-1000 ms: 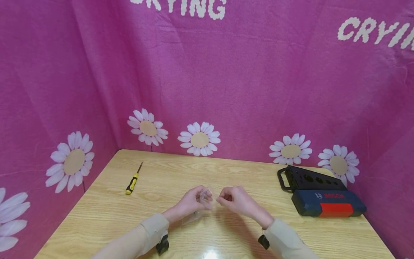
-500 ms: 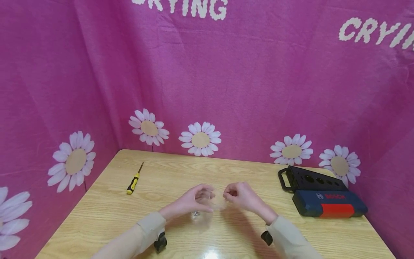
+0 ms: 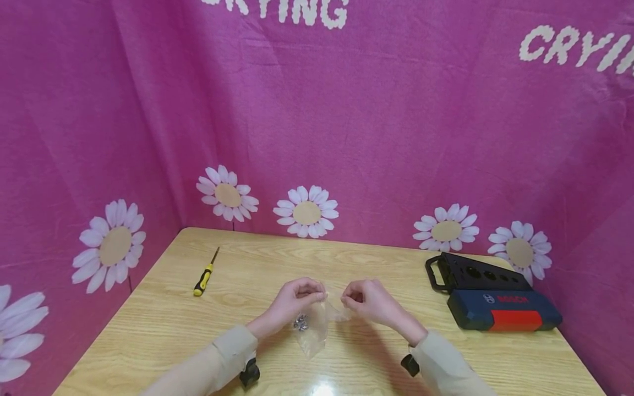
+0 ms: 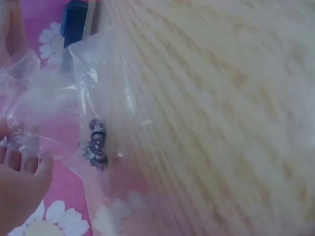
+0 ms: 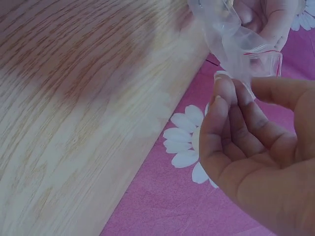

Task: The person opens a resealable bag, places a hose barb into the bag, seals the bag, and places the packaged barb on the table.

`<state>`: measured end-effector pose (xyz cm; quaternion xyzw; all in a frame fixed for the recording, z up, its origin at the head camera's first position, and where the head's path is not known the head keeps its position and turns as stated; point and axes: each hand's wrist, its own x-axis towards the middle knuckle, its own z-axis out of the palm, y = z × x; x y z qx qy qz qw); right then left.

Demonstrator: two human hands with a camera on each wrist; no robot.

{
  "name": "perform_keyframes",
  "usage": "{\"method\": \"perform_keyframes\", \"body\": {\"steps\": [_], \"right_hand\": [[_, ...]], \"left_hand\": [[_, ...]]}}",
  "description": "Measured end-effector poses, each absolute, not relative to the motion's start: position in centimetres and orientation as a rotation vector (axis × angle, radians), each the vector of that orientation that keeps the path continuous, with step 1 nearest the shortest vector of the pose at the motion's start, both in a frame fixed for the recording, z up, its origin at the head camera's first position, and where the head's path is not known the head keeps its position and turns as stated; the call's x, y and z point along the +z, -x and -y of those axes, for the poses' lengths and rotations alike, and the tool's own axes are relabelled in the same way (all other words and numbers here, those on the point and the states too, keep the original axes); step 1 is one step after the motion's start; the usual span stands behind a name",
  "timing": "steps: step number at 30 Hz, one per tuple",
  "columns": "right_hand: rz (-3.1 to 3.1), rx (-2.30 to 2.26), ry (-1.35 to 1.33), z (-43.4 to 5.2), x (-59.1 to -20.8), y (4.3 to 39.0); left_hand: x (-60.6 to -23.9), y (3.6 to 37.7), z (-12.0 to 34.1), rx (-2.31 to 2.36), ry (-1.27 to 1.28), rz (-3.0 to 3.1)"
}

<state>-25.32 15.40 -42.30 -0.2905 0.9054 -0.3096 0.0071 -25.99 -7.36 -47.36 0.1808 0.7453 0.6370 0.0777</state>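
Note:
A clear plastic zip bag [image 3: 316, 333] hangs between the two hands above the table. Small shiny metal parts, perhaps screws [image 3: 300, 323], lie bunched inside it; in the left wrist view these metal parts [image 4: 96, 146] show dark and silvery through the film. My left hand [image 3: 293, 301] pinches the bag's upper part between thumb and fingers. From the other side, my right hand [image 3: 370, 300] pinches the edge of the plastic; a red line on the zip bag [image 5: 263, 53] shows near those fingertips in the right wrist view.
A yellow and black screwdriver [image 3: 204, 279] lies at the left of the wooden table [image 3: 247, 258]. At the right lies a dark blue and red Bosch case [image 3: 502, 311] with a black holed part and handle [image 3: 438, 274]. A pink curtain [image 3: 376, 137] borders the table.
The left fingers have spread and closed again on the bag, which now hangs lower and more stretched out. The right hand has moved slightly to the right. Screwdriver and case stay put.

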Motion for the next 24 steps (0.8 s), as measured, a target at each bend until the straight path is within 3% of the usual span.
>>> {"method": "perform_keyframes", "body": {"steps": [24], "right_hand": [[-2.746, -1.022, 0.976, -16.06, -41.72, 24.77]], "left_hand": [[-46.61, 25.84, 7.47, 2.043, -0.540, -2.117]]}}
